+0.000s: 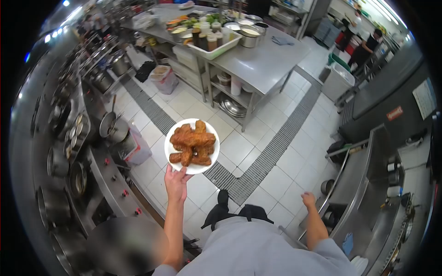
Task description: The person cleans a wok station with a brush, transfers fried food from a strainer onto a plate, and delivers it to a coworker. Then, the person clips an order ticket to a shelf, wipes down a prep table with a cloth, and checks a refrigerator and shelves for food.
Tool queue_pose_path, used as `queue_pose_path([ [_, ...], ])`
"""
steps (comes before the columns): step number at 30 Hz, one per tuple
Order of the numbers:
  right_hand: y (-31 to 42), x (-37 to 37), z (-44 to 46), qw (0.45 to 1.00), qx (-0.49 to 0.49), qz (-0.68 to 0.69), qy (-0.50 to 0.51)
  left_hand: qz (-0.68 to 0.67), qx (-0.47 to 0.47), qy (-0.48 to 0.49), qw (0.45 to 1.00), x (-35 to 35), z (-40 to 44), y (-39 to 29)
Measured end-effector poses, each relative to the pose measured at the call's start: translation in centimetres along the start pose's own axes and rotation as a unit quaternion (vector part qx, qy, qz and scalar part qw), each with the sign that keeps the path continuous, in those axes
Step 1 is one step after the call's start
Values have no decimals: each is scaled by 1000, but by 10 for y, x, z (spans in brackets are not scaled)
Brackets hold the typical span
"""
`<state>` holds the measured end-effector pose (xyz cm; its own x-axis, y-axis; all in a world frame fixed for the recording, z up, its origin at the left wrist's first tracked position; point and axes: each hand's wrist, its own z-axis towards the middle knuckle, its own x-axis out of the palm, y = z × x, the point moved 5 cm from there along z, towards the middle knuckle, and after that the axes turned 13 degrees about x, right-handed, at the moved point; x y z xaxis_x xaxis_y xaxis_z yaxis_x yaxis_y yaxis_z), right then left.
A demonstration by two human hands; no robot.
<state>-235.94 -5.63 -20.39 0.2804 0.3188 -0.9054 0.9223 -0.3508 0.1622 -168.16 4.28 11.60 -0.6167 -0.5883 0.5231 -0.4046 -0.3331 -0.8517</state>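
My left hand (177,184) grips the near rim of a round white plate (214,133), with the fingers underneath it. On the plate lies a pile of long, browned fried pieces of food (193,140), stacked crosswise; I cannot tell which meat they are. The plate is held out over the tiled floor in front of me. My right hand (308,198) hangs at my right side, its fingers curled in with nothing visible in them. It is nearest to the steel counter (350,172) on the right and touches nothing.
A steel worktable (276,57) ahead carries a white tray (216,53) of bottles and several pots. Stoves with pans (78,177) line the left. Drain grates (276,156) cross the floor. A bin (338,82) stands at right, with people (366,48) beyond.
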Motion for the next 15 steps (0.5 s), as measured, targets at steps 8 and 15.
queue_pose_path([
  [8, -125, 52, -289, 879, 384, 264, 96, 17, -94, 160, 982, 135, 110, 66],
  [15, -48, 152, -427, 919, 164, -36, 356, 4, -160, 263, 951, 265, 151, 148],
])
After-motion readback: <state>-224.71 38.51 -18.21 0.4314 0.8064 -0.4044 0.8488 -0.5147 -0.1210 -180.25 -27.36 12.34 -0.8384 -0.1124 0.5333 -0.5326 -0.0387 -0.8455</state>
